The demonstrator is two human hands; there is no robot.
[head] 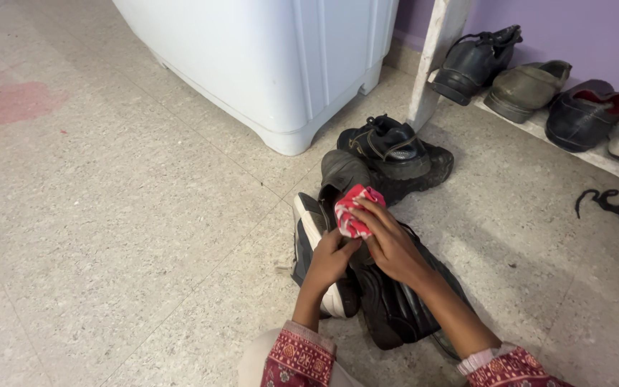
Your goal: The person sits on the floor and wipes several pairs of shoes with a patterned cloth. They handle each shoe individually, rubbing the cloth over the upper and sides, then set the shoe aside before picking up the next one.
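Your two hands meet low in the middle of the view, your left hand (331,259) just beside your right hand (390,244), both over the shoe (395,308) lying on the floor (109,236) in front of you. Your right hand presses a cloth (354,210) onto that shoe's far end. Touching it on the left lies a sneaker (308,236), under your left hand. Just behind them sits a laced boot (395,154). Further back and to the left stands a washing machine (266,57). To the right, a low shelf (596,159) runs along the wall, carrying a row of shoes (531,89). A loose lace (614,208) lies on the floor before that shelf, well apart from you.
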